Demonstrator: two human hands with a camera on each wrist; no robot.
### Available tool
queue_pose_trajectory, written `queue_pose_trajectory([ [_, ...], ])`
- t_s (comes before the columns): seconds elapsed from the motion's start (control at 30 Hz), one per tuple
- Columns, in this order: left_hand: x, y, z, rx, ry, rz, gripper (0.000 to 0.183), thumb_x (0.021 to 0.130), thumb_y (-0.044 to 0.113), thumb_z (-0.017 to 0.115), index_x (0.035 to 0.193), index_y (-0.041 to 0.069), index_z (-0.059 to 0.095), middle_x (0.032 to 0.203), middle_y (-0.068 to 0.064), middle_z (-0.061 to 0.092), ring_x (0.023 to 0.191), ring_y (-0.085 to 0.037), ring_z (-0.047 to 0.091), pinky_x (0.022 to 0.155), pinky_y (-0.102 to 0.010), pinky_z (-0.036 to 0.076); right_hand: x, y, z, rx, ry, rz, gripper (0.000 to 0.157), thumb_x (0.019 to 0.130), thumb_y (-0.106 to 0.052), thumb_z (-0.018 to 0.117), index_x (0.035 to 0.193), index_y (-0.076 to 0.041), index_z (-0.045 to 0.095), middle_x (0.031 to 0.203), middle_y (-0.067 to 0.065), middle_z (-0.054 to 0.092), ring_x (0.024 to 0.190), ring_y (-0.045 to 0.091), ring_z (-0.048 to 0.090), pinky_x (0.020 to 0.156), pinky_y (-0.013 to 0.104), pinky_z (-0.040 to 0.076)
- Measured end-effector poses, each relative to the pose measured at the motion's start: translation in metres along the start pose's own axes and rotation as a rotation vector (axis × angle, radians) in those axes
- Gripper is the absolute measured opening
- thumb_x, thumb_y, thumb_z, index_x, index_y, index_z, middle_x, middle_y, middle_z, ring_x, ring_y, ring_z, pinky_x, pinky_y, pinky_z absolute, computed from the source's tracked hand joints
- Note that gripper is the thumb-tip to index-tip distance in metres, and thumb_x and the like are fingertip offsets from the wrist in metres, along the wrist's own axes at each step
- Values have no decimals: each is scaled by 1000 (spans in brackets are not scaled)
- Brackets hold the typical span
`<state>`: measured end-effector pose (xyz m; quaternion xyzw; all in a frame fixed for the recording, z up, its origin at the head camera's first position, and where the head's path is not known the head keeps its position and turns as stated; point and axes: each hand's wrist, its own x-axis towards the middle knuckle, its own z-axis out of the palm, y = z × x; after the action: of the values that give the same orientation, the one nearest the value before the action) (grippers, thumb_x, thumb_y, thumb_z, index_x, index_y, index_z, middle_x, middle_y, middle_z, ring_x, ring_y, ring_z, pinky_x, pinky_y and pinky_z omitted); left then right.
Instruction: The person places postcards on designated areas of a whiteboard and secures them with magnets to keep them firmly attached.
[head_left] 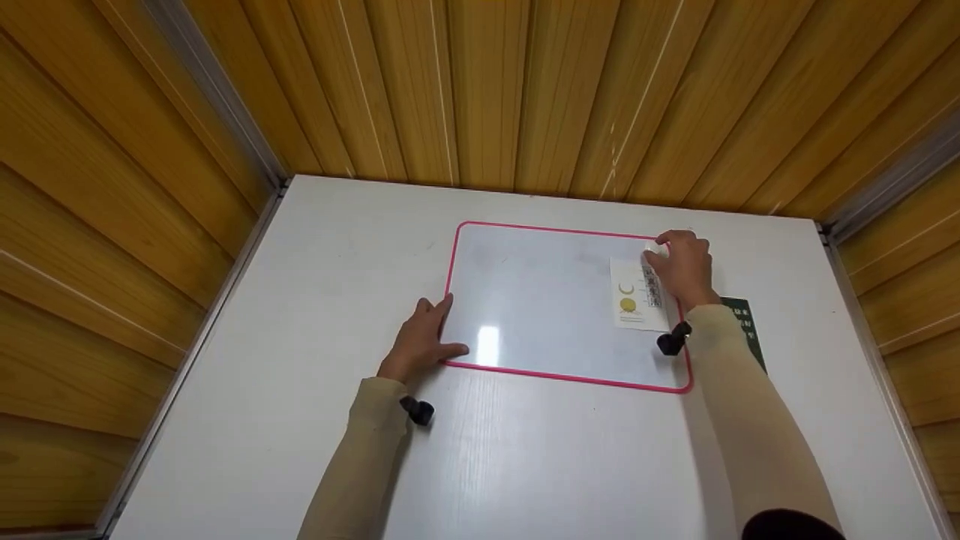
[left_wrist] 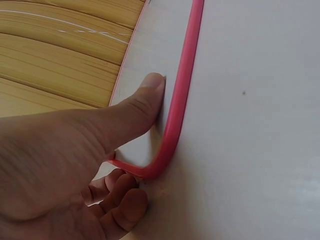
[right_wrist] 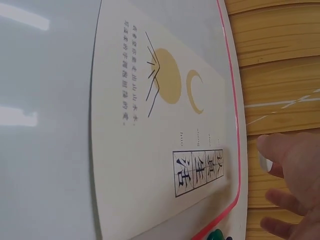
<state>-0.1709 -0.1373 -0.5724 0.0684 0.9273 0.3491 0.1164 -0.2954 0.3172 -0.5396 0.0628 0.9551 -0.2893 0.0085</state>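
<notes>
Wood-panelled walls (head_left: 487,97) edge a white table (head_left: 525,457); a pink-rimmed whiteboard (head_left: 540,300) lies lengthwise between the fingers. Left hand (head_left: 417,341) grips its near corner; right hand (head_left: 685,267), nearer the printed card (head_left: 632,296) just left of its fingers, pinches a small white piece (right_wrist: 264,162).

Board (head_left: 540,300) toward the table's (head_left: 285,360) back edge, card (head_left: 636,294) by the board's right edge, second card (head_left: 747,321) beyond it

The whiteboard (head_left: 540,292) looks glossy, the card (right_wrist: 145,140) matt paper.
</notes>
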Motion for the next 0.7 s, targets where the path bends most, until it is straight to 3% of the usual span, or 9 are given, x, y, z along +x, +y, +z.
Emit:
queue_pose_trajectory([
  [0.4,-2,2,-2,-15,7,-15,103,81,33,89,163,16,30,112,-10,45,96,-25,48,91,-41,44,1,-4,8,44,-27,10,42,101,-26,68,134,-2,61,154,23,40,137,46,31,115,63,26],
  [0.7,-1,2,-1,-4,15,5,103,80,32,91,162,12,32,108,-10,43,90,-23,44,84,-38,42,4,-5,17,-26,-11,-28,37,100,-24,68,129,-1,65,158,26,36,146,50,24,117,65,19],
])
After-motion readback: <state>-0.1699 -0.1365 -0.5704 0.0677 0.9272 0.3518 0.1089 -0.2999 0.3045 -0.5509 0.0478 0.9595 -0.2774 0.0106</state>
